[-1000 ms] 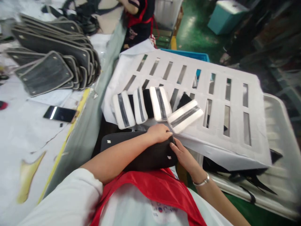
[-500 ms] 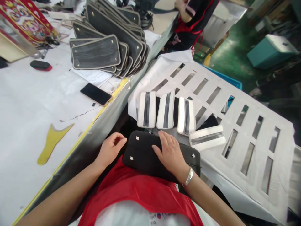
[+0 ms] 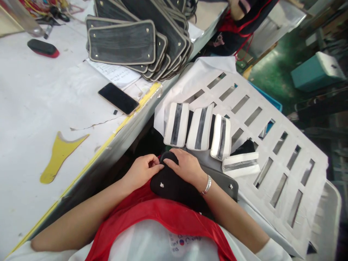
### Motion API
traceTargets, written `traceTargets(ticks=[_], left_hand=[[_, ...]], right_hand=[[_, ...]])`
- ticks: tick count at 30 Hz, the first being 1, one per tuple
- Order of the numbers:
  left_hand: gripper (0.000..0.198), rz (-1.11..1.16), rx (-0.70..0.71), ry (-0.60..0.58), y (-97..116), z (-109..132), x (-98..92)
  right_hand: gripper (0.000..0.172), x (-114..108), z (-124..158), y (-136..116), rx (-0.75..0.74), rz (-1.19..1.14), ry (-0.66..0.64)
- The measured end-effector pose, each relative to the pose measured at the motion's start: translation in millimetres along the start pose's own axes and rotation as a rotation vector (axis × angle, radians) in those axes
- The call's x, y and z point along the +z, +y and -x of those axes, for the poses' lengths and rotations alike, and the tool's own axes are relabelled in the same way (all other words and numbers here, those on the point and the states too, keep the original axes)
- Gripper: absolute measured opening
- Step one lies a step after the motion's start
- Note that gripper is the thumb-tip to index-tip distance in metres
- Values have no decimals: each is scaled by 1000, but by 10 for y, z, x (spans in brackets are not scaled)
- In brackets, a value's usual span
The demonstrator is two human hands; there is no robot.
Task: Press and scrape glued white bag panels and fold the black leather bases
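A black padded panel (image 3: 187, 194) with rounded corners lies across my lap, with small white tabs (image 3: 162, 185) near its corners. My left hand (image 3: 145, 167) is closed in a pinch at the panel's left edge; what sits between its fingertips is too small to make out. Over the panel's upper left corner rests my right hand (image 3: 187, 168), fingers stretched and thumb apart, pointing toward the left fingertips. The hand hides the tab at that corner. Just beyond the panel, several white pads with a dark centre stripe (image 3: 199, 127) lie in a row.
Left is a white table (image 3: 24, 112) with a phone (image 3: 119, 98), a yellow piece (image 3: 61, 156), a black-and-red object (image 3: 43, 48) and stacked grey panels (image 3: 122, 41). A slotted white board (image 3: 272, 145) extends right. Another person (image 3: 236, 21) is at the back.
My right hand has slid left along the panel to its upper left corner. My left hand has come closer to it, still pinched. The view has shifted, so the table appears nearer.
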State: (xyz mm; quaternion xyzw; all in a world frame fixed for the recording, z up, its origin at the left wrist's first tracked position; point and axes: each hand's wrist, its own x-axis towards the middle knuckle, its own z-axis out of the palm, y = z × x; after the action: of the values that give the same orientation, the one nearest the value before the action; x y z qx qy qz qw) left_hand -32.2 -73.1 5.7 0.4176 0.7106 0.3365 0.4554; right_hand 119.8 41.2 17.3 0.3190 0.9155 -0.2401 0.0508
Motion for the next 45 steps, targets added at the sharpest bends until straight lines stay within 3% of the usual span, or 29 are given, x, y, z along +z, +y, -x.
traceTargets(ticks=[8,14,19,23,29,34,39,45], left_hand=[[21,-56,30,-27,0,-134,-5],[21,-87,84,-30,-52,-131,-48],[26,24,48,-109,-163,-70,-59],[30,73,-7,-146,-216,16,-18],[29,110,33,-114,-249,120,16],[25,175,-34,-145,-277,375,33],[29,35,-53,-63,-219,657,79],[37,-71,-37,13,-211,661,152]], right_hand=[[26,-59,-147,1,83,-187,-108],[26,-50,-272,61,55,-305,-157],[28,-2,-285,85,61,-344,-157],[27,7,-265,68,53,-305,-129],[31,32,-193,32,64,-186,-86],[37,72,-55,-57,23,-48,39],[42,114,17,-110,-35,68,82],[44,132,33,-123,-59,145,92]])
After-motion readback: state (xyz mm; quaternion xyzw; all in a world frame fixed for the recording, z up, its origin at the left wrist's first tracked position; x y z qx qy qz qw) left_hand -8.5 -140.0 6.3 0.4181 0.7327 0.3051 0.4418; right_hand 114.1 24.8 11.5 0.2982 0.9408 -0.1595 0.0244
